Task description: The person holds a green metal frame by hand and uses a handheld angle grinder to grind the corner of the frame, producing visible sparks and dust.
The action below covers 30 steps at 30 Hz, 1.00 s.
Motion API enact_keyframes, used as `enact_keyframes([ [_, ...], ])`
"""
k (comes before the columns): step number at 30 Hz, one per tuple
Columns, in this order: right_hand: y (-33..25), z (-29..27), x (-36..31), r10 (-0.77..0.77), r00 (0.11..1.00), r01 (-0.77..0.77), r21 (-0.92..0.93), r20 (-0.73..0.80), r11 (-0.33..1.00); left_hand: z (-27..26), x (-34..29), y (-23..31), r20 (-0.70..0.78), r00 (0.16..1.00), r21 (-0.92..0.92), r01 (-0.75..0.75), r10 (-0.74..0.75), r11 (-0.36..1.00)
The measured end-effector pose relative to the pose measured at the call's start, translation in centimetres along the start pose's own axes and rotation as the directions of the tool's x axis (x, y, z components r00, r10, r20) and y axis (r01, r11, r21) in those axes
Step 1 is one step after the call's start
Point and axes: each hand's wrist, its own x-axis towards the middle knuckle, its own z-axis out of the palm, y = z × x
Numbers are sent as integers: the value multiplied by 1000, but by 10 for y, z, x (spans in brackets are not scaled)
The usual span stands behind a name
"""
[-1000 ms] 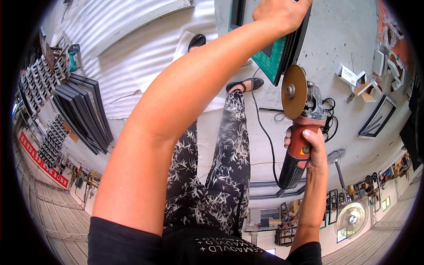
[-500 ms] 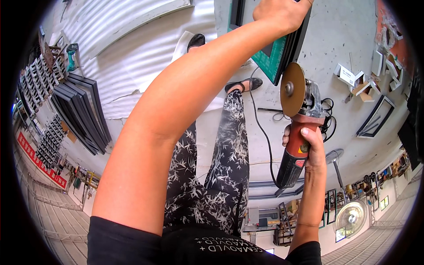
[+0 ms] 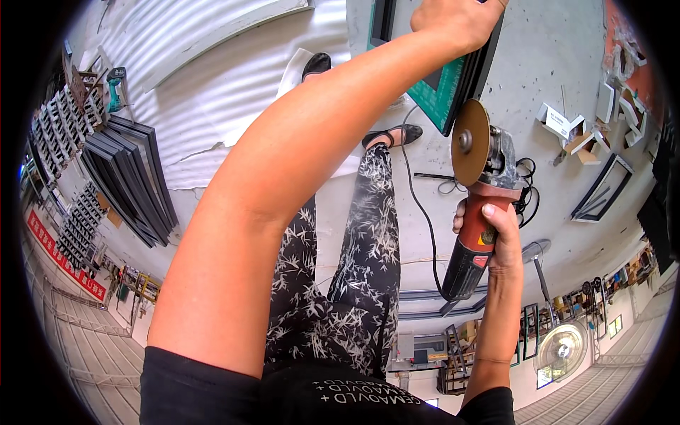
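Observation:
My right hand [image 3: 498, 223] is closed around the red and black body of an angle grinder [image 3: 476, 241]. Its tan disc [image 3: 469, 144] stands upright by the lower corner of a dark metal frame [image 3: 476, 74]; whether they touch I cannot tell. A green sheet or film [image 3: 440, 91] covers part of that frame. At the top edge, my left hand [image 3: 457, 23] is bent over the frame and grips it, its fingertips cut off by the picture's edge. From the grinder's rear end a black cord [image 3: 423, 225] runs up past my shoe.
Dark profiles [image 3: 131, 180] lie stacked on the left, near a teal cordless drill [image 3: 115, 92]. White wavy sheeting [image 3: 234, 78] covers the floor ahead. Cut profile offcuts [image 3: 591, 131] and a small dark frame [image 3: 603, 188] lie at right. A round fan [image 3: 563, 350] stands lower right.
Almost nothing differs. My left hand and the metal frame sit very slightly further right in the picture; the grinder stays in my right hand.

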Motion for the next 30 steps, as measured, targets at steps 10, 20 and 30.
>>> enact_keyframes([
  [10,-1,4,3,-16,998,12,-68,-61,998,76,49,-19,-291,948,263,208,-128,942],
  [20,12,5,-6,-3,996,-1,-46,-94,999,10,-1,-2,-9,999,-31,-42,42,999],
  [30,19,0,-21,-19,993,22,27,-114,999,12,-1,0,5,1000,21,-13,13,1000],
])
